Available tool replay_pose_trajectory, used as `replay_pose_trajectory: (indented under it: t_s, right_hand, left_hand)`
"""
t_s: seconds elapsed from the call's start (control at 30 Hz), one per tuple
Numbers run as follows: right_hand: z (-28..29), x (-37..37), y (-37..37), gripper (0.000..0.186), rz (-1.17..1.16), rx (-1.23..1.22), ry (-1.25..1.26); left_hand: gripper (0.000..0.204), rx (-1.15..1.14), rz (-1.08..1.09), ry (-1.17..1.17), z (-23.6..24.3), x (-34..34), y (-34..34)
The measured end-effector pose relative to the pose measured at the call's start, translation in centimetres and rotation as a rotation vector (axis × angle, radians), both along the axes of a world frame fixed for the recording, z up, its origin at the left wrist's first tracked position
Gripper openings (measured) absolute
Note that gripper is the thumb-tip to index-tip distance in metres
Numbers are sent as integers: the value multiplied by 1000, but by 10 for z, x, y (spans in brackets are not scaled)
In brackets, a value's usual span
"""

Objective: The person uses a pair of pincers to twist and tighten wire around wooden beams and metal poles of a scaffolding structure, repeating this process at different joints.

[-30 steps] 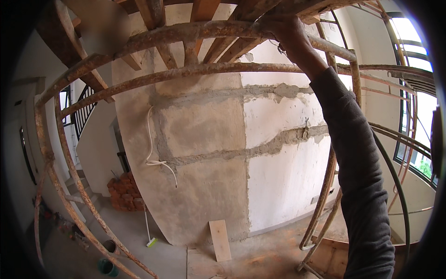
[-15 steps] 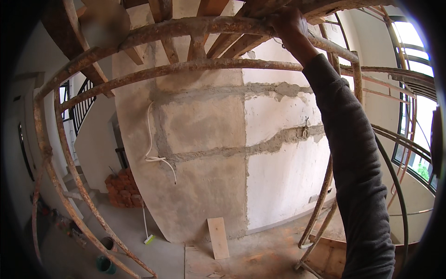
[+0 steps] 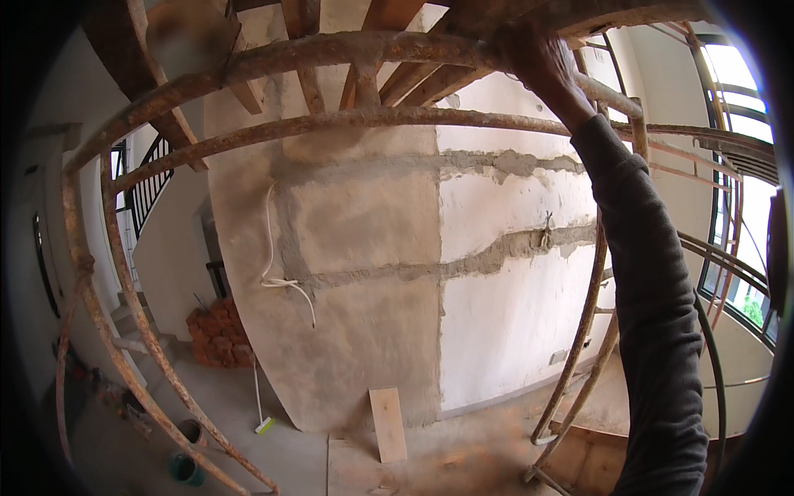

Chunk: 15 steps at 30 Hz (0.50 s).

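My right hand reaches up to the top of the head view, its dark-sleeved forearm rising from the lower right. Its fingers look curled in the shadow where a rusty scaffold tube meets the underside of a wooden plank. Whatever they hold there is hidden. The hand overlaps the tube and sits close under the plank. Left of it, several wooden boards lie across the scaffold. A second rusty tube runs below the first. My left hand is out of view.
Behind the scaffold stands a wall, part grey plaster and part white, with rough mortar bands and a dangling white cable. Below are stacked bricks, a broom, a leaning board and a green bucket. Scaffold legs stand at right.
My right hand and forearm have shifted to the right and slightly down along the upper tube. The scaffold has moved only slightly in the picture.
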State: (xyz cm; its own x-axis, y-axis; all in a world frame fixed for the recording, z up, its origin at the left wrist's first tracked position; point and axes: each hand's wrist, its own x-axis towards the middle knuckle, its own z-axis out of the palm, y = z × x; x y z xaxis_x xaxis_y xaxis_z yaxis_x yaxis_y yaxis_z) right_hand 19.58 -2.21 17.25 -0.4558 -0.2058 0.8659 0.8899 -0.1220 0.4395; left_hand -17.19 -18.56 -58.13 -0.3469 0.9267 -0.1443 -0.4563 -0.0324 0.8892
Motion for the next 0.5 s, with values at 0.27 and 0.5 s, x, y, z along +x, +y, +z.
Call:
replay_pose_trajectory:
  t_s: [0.27,0.5]
  right_hand:
    - [-5,-8,-2,21,443,-117,330]
    - [1,1,-11,24,323,-259,327]
  left_hand:
    - [18,-13,-8,-7,1,-1,4]
    - [18,-20,-12,-10,2,-4,5]
